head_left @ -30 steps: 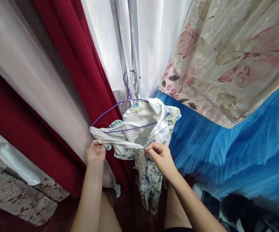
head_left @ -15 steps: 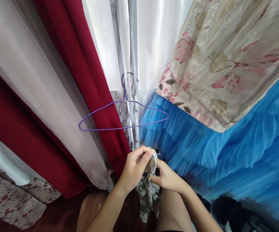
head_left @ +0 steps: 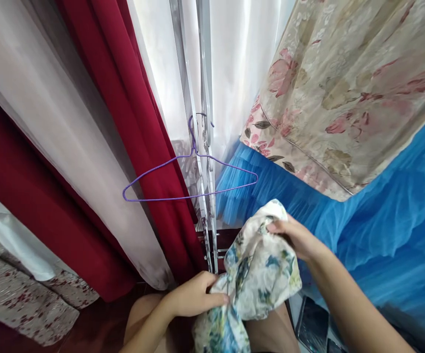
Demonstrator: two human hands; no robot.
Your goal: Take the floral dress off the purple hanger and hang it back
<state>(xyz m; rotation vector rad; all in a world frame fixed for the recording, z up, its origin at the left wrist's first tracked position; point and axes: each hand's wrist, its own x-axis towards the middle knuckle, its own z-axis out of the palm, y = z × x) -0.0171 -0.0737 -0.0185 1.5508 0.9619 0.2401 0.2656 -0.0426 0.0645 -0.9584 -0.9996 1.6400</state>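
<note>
A white floral garment [head_left: 264, 267] with blue, green and yellowish print is bunched over my lap between both hands. My left hand [head_left: 196, 294] pinches its lower left part, thumb on top of the cloth. Higher up and to the right, my right hand [head_left: 293, 235] grips the upper edge, its thumb on the front and the other fingers hidden behind the fabric. The lower part of the cloth hangs down past my left hand. Above and ahead, a purple wire hanger [head_left: 161, 199] hangs bare on a metal rack [head_left: 204, 162], apart from both hands.
Dark red fabric [head_left: 124, 93] and pale fabric [head_left: 54, 93] hang on the left. To the right hang a beige floral cloth [head_left: 319, 113] and blue ruffled tulle [head_left: 374, 220]. A dark, shiny flat object [head_left: 312, 321] lies low by my right forearm.
My hands have moved apart, the right one up and rightward, the left one down. The floral garment, earlier a narrow bunch, is now spread wider between them.
</note>
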